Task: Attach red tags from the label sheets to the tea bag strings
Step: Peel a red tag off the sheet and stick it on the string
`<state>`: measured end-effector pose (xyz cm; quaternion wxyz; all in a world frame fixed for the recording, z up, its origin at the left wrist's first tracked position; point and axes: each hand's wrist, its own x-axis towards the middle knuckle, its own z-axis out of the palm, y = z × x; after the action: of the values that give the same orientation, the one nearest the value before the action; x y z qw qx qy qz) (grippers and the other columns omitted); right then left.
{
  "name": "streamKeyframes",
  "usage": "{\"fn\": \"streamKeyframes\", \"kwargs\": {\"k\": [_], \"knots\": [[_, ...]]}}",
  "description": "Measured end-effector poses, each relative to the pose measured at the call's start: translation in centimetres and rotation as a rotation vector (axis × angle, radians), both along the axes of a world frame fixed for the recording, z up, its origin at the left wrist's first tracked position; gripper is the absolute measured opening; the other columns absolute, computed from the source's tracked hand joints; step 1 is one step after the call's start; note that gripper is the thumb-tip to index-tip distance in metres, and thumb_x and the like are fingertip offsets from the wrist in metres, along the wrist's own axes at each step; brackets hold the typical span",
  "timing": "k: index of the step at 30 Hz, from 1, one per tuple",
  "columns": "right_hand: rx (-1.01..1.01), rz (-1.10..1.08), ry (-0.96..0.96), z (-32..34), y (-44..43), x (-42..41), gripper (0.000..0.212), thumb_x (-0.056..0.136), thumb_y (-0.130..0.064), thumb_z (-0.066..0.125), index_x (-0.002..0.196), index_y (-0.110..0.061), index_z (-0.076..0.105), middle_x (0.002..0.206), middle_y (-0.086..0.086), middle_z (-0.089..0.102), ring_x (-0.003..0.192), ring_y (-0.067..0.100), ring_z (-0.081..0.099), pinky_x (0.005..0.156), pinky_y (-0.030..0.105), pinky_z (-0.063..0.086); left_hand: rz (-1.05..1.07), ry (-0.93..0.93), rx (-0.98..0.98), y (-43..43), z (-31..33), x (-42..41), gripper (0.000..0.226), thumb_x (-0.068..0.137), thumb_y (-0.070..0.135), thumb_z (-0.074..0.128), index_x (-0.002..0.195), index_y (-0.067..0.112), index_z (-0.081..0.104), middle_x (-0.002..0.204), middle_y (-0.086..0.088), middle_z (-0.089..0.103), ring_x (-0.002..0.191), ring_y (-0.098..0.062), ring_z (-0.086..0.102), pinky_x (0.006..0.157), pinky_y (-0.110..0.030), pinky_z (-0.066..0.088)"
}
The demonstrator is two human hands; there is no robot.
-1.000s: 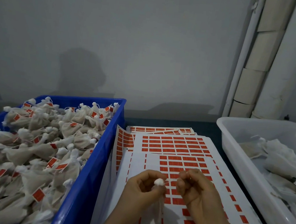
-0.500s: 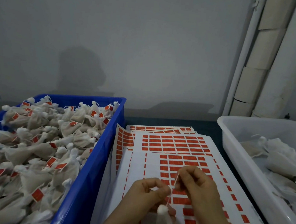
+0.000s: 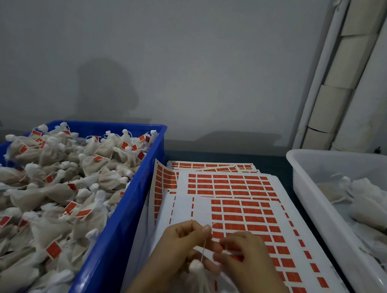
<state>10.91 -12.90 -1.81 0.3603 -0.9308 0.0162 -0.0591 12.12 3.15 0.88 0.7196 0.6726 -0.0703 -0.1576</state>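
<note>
— Anything different from half a second ago?

— Yes. Off the string (image 3: 203, 247) with the right hand (image 3: 247, 259) and down onto the top of the label sheets (image 3: 231, 188), fingertips curled against a row of red tags (image 3: 237, 219). Cannot tell whether pinching a tag or holding nothing. Same grip as before with the left hand (image 3: 177, 245): thumb and forefinger clamped on the string's upper end.

— And the tea bag (image 3: 199, 287)?

— Hanging from that string just below the left hand, over the near part of the sheets. Pale and gauzy, gathered into a white knot at the top.

— Containers?

— On the left, a blue crate (image 3: 115, 245), heaped with tagged bags (image 3: 46, 193), each showing a small red rectangle. On the right, a white tub (image 3: 319, 207), holding a thinner layer of plain bags (image 3: 372, 208). Between the two, the sheets, fanned out on the dark surface (image 3: 276, 164), touching the crate's wall.
</note>
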Motion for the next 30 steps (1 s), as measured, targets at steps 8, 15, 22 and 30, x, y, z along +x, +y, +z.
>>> {"fn": "streamKeyframes", "kwargs": {"k": [8,15,22,30], "knots": [[-0.170,0.003,0.053,-0.8,0.7,-1.2,0.059,0.070,-0.062,0.064,0.122,-0.041,0.049,0.132,-0.025,0.037,0.117,0.000,0.029,0.108,0.031,0.026,0.070,0.114,-0.150,1.3,0.8,0.6,0.038,0.079,0.036,0.060,0.099,0.004,0.058,0.085,-0.014,0.072,0.060,-0.026,0.068,0.047,-0.028,0.052],[-0.161,0.031,0.012,-1.0,0.6,-1.4,0.042,0.075,-0.060,0.061,0.111,-0.039,0.055,0.124,-0.028,0.043,0.101,-0.005,0.028,0.102,0.024,0.028,0.056,0.119,-0.234,2.1,1.3,0.6,0.040,0.079,0.035,0.060,0.104,0.004,0.056,0.085,-0.014,0.071,0.059,-0.023,0.067,0.041,-0.024,0.049],[-0.206,0.044,-0.001,-1.4,0.6,-1.2,0.035,0.077,-0.060,0.059,0.105,-0.039,0.059,0.119,-0.029,0.050,0.101,-0.005,0.033,0.102,0.024,0.027,0.066,0.103,-0.290,2.1,1.6,0.4,0.041,0.076,0.034,0.062,0.104,0.005,0.056,0.083,-0.013,0.071,0.057,-0.021,0.066,0.039,-0.024,0.049],[-0.353,0.068,-0.098,-1.4,0.6,-1.6,0.042,0.086,-0.061,0.042,0.123,-0.043,0.053,0.131,-0.028,0.048,0.117,-0.004,0.037,0.105,0.019,0.020,0.038,0.097,-0.316,1.9,1.8,0.3,0.044,0.074,0.034,0.061,0.106,0.004,0.056,0.078,-0.011,0.070,0.054,-0.019,0.065,0.039,-0.024,0.050]]}}
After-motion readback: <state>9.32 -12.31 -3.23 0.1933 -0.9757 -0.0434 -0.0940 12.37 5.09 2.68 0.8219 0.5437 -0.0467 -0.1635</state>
